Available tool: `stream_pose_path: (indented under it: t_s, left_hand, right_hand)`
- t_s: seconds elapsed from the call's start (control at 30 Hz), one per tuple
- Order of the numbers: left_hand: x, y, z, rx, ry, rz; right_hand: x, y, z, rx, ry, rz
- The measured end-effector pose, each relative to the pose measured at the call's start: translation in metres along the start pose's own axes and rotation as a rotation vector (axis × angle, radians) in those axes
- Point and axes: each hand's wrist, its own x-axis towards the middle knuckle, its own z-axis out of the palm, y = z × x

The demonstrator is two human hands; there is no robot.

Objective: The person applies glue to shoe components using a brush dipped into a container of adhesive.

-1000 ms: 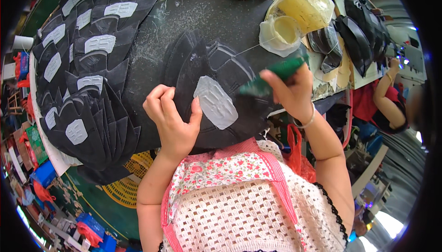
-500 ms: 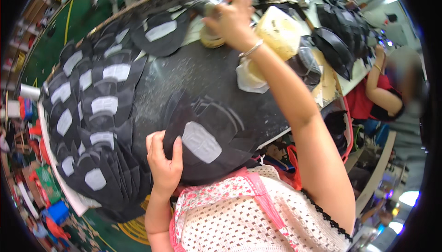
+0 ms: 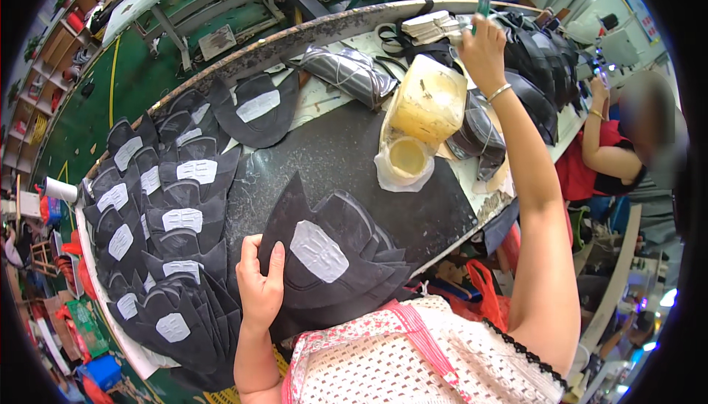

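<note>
Left hand (image 3: pixel 259 286) has its thumb (image 3: pixel 277 260) over the black piece (image 3: pixel 318 250)

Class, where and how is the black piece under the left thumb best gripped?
Probably pinch the black piece by its left edge, from the left: that edge is thin and clear of the pale patch, while several edges overlap at right.

On the mat (image 3: pixel 310 160), a pile (image 3: pixel 332 256) lies right of overlapping pieces (image 3: pixel 183 220), before a cup (image 3: pixel 407 157).

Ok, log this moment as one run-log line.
Left hand: touching left edge of black pieces | Right hand: outstretched, holding green tool | Grey patch: on top piece | Cup: next to yellow container
</note>
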Motion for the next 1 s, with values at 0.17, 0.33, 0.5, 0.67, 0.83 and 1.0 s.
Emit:
stream_pose_path:
  t_s: [0.17,0.33,0.5,0.67,0.83,1.0]
  left_hand:
    - [0.001,0.01,-0.006,-0.022,-0.029,-0.051]
    - [-0.003,0.01,-0.006,-0.118,-0.017,-0.057]
    - [-0.007,0.014,0.0,-0.25,0.007,-0.081]
    - [-0.005,0.011,-0.003,-0.256,0.031,-0.047]
    - [0.007,0.025,0.001,-0.379,0.031,-0.041]
    - [0.044,0.037,0.01,-0.515,0.068,-0.005]
  right_hand:
    - [0.008,-0.015,-0.02,0.298,-0.374,0.092]
    - [0.084,-0.105,-0.039,0.48,-0.219,-0.188]
    - [0.086,-0.189,-0.041,0.418,-0.614,-0.445]
    - [0.114,-0.155,-0.061,0.611,-0.393,-0.022]
    - [0.083,-0.025,-0.182,0.557,0.008,0.275]
    - [-0.051,-0.008,-0.2,0.159,-0.247,0.371]
